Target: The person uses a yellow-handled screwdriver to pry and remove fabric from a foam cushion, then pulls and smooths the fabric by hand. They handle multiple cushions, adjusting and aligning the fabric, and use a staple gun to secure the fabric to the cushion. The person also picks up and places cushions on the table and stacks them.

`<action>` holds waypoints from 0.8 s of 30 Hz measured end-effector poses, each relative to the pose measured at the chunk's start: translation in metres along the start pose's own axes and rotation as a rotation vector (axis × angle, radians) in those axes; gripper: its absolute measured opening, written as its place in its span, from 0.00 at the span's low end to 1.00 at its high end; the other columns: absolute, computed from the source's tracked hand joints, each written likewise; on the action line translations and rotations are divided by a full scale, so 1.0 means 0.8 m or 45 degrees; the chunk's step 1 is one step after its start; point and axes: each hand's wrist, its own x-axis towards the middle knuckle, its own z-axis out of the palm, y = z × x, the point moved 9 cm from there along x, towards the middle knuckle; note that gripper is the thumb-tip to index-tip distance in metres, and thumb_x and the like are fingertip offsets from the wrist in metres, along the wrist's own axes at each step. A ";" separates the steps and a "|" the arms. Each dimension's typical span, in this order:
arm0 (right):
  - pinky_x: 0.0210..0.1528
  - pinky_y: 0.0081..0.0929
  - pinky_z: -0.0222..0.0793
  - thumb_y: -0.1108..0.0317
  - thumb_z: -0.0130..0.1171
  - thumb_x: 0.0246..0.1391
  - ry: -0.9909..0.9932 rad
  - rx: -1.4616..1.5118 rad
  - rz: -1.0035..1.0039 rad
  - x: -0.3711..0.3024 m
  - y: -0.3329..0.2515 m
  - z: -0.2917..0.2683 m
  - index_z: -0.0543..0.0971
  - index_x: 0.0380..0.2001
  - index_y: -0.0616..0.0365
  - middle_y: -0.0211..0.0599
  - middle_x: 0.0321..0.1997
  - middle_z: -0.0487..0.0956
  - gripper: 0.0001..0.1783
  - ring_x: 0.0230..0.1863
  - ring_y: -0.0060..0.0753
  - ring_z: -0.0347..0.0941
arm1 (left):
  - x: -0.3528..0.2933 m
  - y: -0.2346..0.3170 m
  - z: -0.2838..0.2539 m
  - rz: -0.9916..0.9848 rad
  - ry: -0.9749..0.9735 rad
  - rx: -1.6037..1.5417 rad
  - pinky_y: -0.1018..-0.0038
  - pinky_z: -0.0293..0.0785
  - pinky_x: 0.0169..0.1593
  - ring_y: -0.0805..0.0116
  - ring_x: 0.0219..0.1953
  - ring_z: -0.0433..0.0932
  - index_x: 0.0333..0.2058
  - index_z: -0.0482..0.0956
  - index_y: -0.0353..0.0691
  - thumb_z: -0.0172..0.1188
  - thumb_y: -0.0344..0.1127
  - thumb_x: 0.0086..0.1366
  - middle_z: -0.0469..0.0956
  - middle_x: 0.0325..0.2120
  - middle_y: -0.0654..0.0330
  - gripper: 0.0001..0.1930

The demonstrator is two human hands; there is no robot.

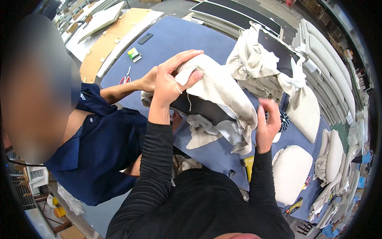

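Red-handled scissors lie left on the worktop. Your left hand pinches the cream fabric, draped mid-worktop over a dark panel. Just right, your right hand curves loosely, thumb and fingers apart, near a cream cushion.

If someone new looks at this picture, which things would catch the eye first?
Probably the large cream fabric in the middle, gripped at its upper left by the person's left hand, with the right hand near its right end. Next, perhaps, the co-worker in dark blue at the left, and the stacked light-coloured pads at the upper right.
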 end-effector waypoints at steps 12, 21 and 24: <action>0.57 0.37 0.79 0.50 0.66 0.68 -0.546 0.035 -0.148 0.091 -0.112 0.161 0.80 0.67 0.51 0.51 0.57 0.87 0.29 0.57 0.51 0.86 | -0.015 0.002 -0.003 0.169 0.200 0.037 0.66 0.77 0.63 0.62 0.57 0.84 0.53 0.88 0.33 0.60 0.33 0.78 0.88 0.53 0.49 0.14; 0.59 0.33 0.77 0.58 0.64 0.68 -0.365 0.135 -0.121 0.091 -0.078 0.117 0.81 0.63 0.54 0.44 0.56 0.88 0.24 0.55 0.37 0.86 | -0.072 0.069 0.074 0.702 0.558 0.580 0.60 0.79 0.57 0.55 0.50 0.83 0.43 0.93 0.41 0.73 0.21 0.53 0.90 0.45 0.61 0.17; 0.59 0.33 0.78 0.58 0.64 0.68 -0.353 0.161 -0.141 0.086 -0.076 0.107 0.81 0.64 0.53 0.44 0.55 0.88 0.24 0.54 0.34 0.85 | -0.077 0.070 0.088 0.729 0.574 0.618 0.62 0.79 0.56 0.57 0.51 0.83 0.43 0.93 0.42 0.74 0.23 0.54 0.90 0.45 0.64 0.17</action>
